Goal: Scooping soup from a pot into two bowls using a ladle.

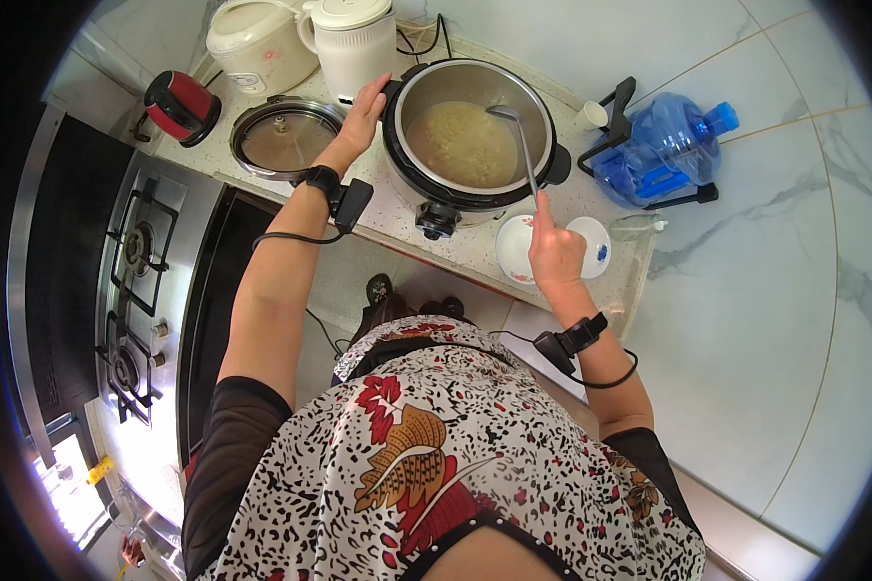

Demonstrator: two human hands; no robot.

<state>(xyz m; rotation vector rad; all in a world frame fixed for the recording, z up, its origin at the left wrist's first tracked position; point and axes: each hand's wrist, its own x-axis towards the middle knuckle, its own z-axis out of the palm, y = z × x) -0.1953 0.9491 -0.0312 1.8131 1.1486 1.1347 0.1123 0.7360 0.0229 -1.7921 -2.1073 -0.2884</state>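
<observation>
My right hand [556,254] grips the handle of a metal ladle [526,149], whose bowl dips at the right side of an electric pressure cooker's metal inner pot [421,91]. Pale, cloudy liquid with yellowish grains [463,141] lies in the pot. My left hand [362,116] rests against the cooker's black side handle, fingers extended. The round cooker lid [261,168] lies on the counter below and left of that hand. Two white bowls or dishes, one with a red pattern [512,250] and one with a blue mark [594,236], sit beneath and beside my right hand.
A white rice cooker [258,43], a white kettle or jug [354,54] and a red kettle [178,109] stand behind left. A blue water bottle [654,156] lies on a black stand at right, by a paper cup [591,115]. The gas hob [142,290] is at left.
</observation>
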